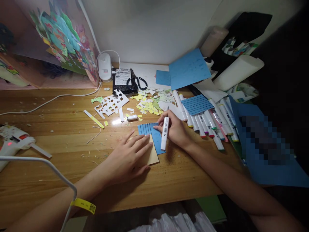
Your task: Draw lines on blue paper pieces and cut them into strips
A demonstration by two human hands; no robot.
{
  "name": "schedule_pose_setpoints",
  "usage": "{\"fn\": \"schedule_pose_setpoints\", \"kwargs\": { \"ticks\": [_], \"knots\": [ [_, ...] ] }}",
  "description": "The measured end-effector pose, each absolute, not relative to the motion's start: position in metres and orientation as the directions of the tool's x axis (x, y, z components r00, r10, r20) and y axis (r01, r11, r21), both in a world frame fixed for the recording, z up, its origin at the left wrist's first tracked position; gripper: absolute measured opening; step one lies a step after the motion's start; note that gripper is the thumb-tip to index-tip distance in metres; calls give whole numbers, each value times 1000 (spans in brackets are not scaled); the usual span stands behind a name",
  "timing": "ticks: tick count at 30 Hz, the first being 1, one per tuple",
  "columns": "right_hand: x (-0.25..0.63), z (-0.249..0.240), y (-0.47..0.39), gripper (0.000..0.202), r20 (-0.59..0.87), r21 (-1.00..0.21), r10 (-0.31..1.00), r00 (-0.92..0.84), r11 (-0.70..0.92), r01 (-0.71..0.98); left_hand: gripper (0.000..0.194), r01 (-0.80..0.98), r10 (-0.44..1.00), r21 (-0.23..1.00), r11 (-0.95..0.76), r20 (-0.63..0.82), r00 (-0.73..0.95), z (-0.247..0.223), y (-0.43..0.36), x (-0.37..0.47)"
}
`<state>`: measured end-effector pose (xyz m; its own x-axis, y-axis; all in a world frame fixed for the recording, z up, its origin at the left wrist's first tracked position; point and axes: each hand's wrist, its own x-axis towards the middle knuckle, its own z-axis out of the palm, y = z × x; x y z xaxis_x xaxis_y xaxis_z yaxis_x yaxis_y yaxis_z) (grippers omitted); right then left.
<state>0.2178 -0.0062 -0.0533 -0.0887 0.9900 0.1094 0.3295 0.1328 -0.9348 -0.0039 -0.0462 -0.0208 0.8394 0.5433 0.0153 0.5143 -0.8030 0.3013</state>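
A small blue sheet with dark parallel lines along its left part lies on the table. Over it rests a beige card, its right edge lying across the blue. My left hand presses flat on the card with fingers spread. In my right hand is a white marker, gripped between thumb and fingers, and that hand rests at the blue sheet's upper right corner. A white marker cap lies behind the left hand.
Yellow and green paper scraps, a punched white sheet and black-handled pliers lie behind. Several markers sit at right under a lined blue piece. A glue gun is at left; a white cable crosses the lower left.
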Motion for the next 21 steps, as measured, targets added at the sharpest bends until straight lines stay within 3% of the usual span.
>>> {"fn": "schedule_pose_setpoints", "kwargs": {
  "ticks": [8,14,18,21],
  "knots": [
    [218,-55,-6,31,121,-932,988,-93,145,331,57,510,545,316,-800,27,838,-21,-46,-4],
    [214,-40,-14,20,286,-928,958,30,269,260,57,520,554,312,-795,27,832,-23,-47,-5],
    [212,-31,-26,27,150,-973,978,-148,173,155,58,521,556,311,-795,29,831,-23,-48,-5],
    [211,-35,-30,16,116,-977,974,-194,146,153,58,526,560,310,-792,27,828,-23,-49,-4]
  ]
}}
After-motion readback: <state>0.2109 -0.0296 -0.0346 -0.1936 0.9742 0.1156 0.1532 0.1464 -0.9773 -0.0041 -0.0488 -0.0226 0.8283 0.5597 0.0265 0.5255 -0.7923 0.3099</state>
